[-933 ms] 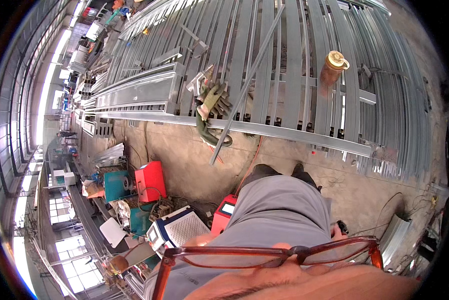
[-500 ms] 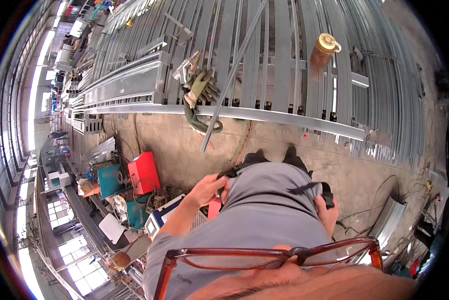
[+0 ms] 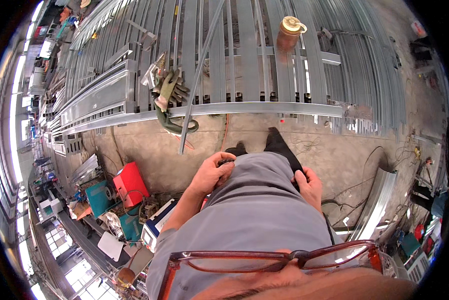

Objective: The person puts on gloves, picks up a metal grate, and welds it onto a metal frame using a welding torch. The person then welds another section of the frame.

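Our left hand (image 3: 212,175) has its fingers curled round a small black piece (image 3: 226,162) at the left of our grey fabric shirt (image 3: 264,200); its long axis is too hidden to tell. Our right hand (image 3: 309,186), farther from it, is bent at the shirt's right; we cannot tell whether it grips anything. The shirt bulges between. Beyond, olive-green gloves (image 3: 170,89) lie at the near edge of a grey metal rack (image 3: 264,108), and a slim grey bar (image 3: 186,131) juts over it.
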### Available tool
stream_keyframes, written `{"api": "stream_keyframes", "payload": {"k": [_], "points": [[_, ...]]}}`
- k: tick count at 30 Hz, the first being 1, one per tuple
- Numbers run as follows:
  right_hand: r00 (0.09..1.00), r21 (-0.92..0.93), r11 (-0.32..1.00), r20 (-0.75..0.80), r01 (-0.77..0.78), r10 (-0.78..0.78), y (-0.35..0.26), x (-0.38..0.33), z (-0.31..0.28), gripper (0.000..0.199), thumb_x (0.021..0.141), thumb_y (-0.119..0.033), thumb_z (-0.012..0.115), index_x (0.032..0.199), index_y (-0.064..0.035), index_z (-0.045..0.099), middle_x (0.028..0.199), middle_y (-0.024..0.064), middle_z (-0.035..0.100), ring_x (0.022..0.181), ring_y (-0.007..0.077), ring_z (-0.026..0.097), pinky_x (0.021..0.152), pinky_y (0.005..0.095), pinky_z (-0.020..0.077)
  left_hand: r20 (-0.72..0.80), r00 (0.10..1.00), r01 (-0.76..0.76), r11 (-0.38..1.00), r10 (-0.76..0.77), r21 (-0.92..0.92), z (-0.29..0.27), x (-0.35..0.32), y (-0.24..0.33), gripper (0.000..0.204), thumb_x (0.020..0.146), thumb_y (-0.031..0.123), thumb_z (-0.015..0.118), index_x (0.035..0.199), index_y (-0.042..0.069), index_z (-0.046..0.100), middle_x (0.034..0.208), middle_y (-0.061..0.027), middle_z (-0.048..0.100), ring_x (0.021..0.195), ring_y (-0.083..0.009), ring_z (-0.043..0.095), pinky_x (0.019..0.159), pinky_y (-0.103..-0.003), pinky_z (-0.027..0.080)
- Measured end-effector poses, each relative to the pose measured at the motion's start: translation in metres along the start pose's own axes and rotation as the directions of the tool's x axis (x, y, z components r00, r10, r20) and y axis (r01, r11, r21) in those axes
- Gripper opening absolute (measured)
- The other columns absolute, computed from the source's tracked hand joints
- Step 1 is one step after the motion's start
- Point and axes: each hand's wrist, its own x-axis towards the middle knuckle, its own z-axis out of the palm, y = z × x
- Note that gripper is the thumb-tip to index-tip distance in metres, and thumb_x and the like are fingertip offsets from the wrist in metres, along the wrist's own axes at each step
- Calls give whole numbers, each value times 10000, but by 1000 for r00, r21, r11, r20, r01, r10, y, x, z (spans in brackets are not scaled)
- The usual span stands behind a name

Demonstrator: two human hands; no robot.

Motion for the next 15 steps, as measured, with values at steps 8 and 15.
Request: {"api": "stream_keyframes", "payload": {"k": [8, 15], "points": [[988, -112, 986, 110, 122, -110, 10, 16, -1, 200, 1074, -204, 703, 1073, -12, 757, 882, -28, 743, 800, 74, 612, 751, 276, 509, 76, 983, -182, 954, 169, 236, 33, 15, 8, 169, 1038, 190, 775, 1131, 53, 738, 761, 33, 617, 691, -56, 536, 614, -257, 418], [994, 285, 953, 67, -105, 89, 9, 30, 0, 350, 1112, -267, 657, 1290, 24, 736, 1168, 31, 755, 1017, 107, 650, 918, 302, 519, 290, 935, -334, 776, 202, 536, 55, 26, 17, 527, 1014, 143, 781, 1530, 109, 676, 751, 37, 579, 727, -64, 514, 690, -278, 456]]}}
